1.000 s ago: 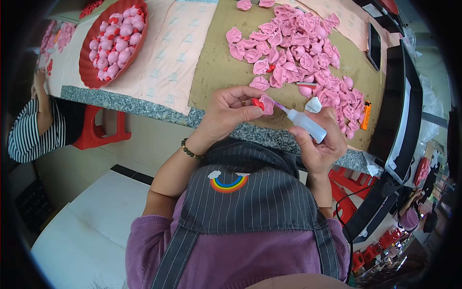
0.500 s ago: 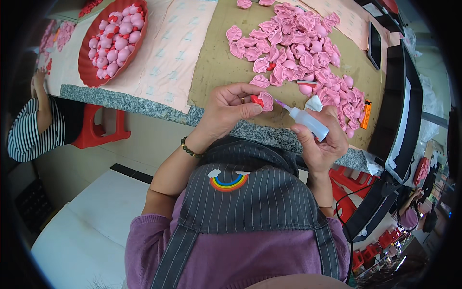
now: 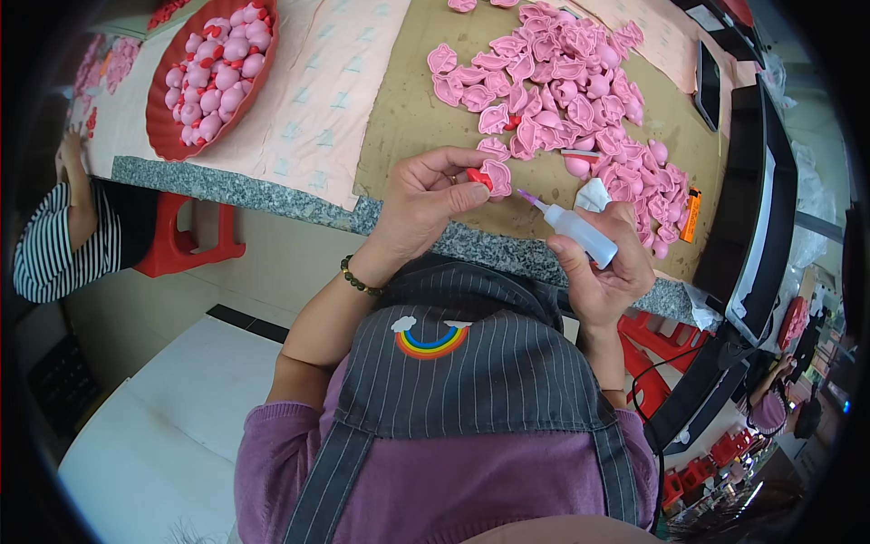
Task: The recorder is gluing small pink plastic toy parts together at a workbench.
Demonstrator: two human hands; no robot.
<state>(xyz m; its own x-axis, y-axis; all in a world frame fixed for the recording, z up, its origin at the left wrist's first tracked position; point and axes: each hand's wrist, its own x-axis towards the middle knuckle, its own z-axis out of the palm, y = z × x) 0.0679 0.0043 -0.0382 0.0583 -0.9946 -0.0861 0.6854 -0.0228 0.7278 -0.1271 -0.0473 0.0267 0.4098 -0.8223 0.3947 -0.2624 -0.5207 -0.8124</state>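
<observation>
Between thumb and fingers, my left hand [image 3: 424, 204] pinches a small pink hollow shell [image 3: 496, 179] with a glossy red part [image 3: 479, 179] against it. My right hand [image 3: 605, 267] is wrapped round a translucent white squeeze bottle [image 3: 584, 234]. Its thin purple nozzle [image 3: 530, 198] points at the pink shell, a small gap away from it. A crumpled white tissue [image 3: 593, 194] shows just behind the bottle, by my right fingers; whether I hold it too, I cannot tell. Past both hands, a loose heap of pink shells [image 3: 544, 86] covers the brown board [image 3: 399, 118].
A red scalloped bowl [image 3: 157, 127] of pink, red-tipped pieces stands at the left. On the right lie an orange box [image 3: 691, 216], a phone [image 3: 706, 86] and a dark-framed panel [image 3: 757, 195]. A person's striped sleeve [image 3: 45, 254] and a red stool [image 3: 186, 240] are at far left.
My left hand has shifted slightly left with the pink shell and red part, widening the gap to the nozzle. The bottle in my right hand has barely moved.
</observation>
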